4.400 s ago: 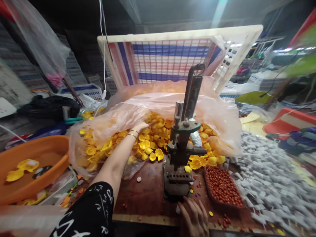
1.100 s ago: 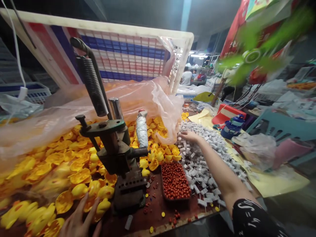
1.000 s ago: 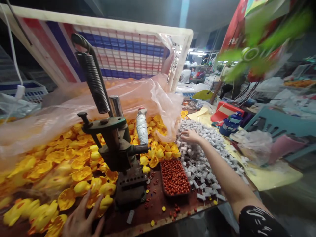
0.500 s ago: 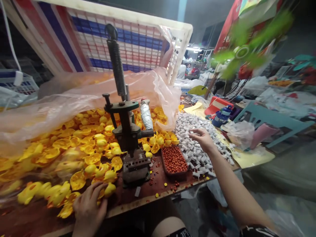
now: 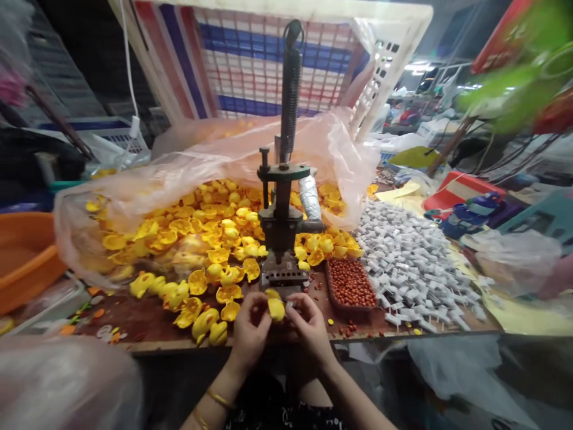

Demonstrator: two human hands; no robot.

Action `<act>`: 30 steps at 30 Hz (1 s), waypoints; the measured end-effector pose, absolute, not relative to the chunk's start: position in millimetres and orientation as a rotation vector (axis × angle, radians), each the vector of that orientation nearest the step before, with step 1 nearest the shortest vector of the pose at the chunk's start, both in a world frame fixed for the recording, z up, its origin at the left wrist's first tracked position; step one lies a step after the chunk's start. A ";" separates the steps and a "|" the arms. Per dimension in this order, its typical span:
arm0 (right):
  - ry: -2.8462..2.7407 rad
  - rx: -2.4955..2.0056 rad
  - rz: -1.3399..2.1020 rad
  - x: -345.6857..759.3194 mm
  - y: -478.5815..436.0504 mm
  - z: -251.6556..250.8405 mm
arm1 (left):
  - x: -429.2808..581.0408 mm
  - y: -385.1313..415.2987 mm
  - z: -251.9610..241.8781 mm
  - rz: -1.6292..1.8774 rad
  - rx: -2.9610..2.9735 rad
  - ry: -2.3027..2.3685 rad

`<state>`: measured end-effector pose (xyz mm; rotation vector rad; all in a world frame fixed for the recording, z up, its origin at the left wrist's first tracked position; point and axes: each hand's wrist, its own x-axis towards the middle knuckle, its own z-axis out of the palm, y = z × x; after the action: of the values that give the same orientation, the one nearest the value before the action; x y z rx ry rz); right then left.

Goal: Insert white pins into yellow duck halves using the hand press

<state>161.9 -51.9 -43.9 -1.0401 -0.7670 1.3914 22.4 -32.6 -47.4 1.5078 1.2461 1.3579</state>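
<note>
In front of the dark hand press (image 5: 281, 239), my left hand (image 5: 253, 322) grips a yellow plastic piece (image 5: 276, 307) between thumb and fingers. My right hand (image 5: 308, 319) pinches a small grey-white part (image 5: 290, 306) just to the right of that piece. Whether the two parts touch is hard to tell. Many yellow half shells (image 5: 165, 239) lie left of and behind the press. A tray of small reddish-brown beads (image 5: 351, 283) sits to the right, beside a wide heap of grey-white parts (image 5: 412, 263).
Behind the press, a pink plastic bag (image 5: 210, 146) lies before a tilted white crate (image 5: 380, 77). An orange basin (image 5: 27, 257) is at the left. A blue bottle (image 5: 474, 212) and a blurred green fan (image 5: 519, 77) are at the right.
Both hands have come together before the press. My left hand has lifted a yellow piece, and my right hand has left the grey-white heap with a small part. The view has turned left.
</note>
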 end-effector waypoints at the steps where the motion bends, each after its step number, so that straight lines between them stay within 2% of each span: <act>1: -0.693 -1.027 1.380 155.2 -52.0 -47.4 | 26.0 -36.3 -47.0 1.338 1.457 1.151; 4: -0.585 -0.999 1.439 154.2 -52.5 -54.2 | 26.6 -44.0 -46.8 1.296 1.468 1.064; 8: -0.733 -1.064 1.515 172.3 -55.6 -54.9 | 16.6 -48.0 -48.5 1.264 1.506 1.094; 14: -0.731 -1.148 1.459 184.8 -61.1 -47.3 | 9.8 -46.2 -37.8 1.231 1.128 0.946; 17: -0.726 -1.160 1.513 187.5 -62.1 -42.7 | 8.7 -41.5 -27.5 1.288 1.520 1.010; 20: -0.760 -1.153 1.514 195.3 -58.8 -34.9 | 5.4 -38.4 -19.8 1.272 2.098 0.882; 25: -1.259 -1.189 1.507 203.6 -47.1 -5.8 | 1.8 -39.8 -15.1 1.189 2.430 0.685; 30: -1.938 -1.411 1.116 195.8 -45.3 28.6 | 7.0 -41.9 -6.6 1.031 2.487 0.536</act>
<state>195.8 -45.3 28.6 -1.4110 -1.9382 1.1156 7.0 -41.9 -6.6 2.4874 0.5362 1.0313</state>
